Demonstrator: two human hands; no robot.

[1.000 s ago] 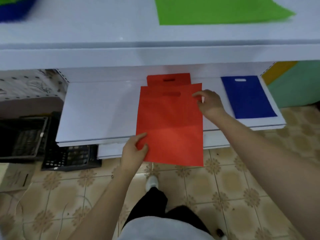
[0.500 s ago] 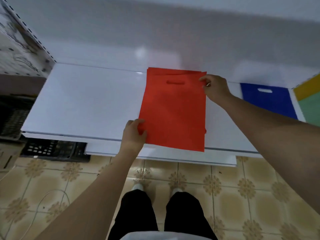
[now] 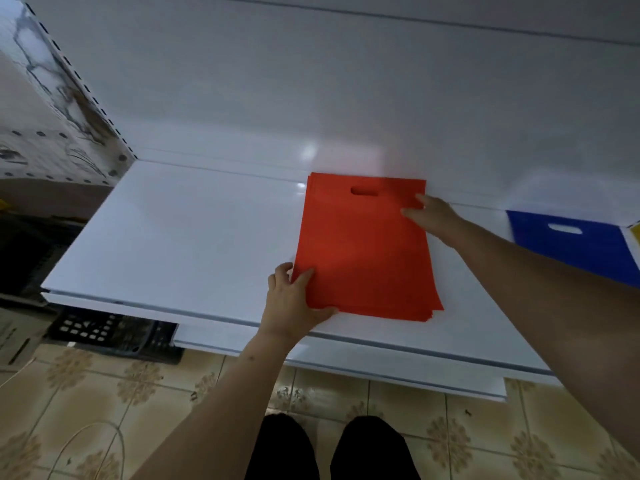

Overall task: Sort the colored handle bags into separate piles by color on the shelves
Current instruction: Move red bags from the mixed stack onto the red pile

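A pile of red handle bags (image 3: 367, 251) lies flat on the white shelf (image 3: 180, 237), its cut-out handles toward the back wall. My left hand (image 3: 294, 299) holds the pile's near left corner, one finger on top and the thumb along the near edge. At the far right edge of the pile my right hand (image 3: 433, 216) rests with straight fingers on the top bag. A blue handle bag (image 3: 571, 251) lies further right on the same shelf, partly cut off by the frame.
A yellow patch (image 3: 635, 233) shows at the right frame edge. A lower white shelf (image 3: 381, 365) juts out beneath. A black plastic crate (image 3: 114, 332) sits under the shelf at left. My legs stand on the tiled floor (image 3: 104, 393).
The red bag, held above the shelf edge a second ago, now lies flat on the red pile. My right hand has flattened on its edge, and the view has moved closer.
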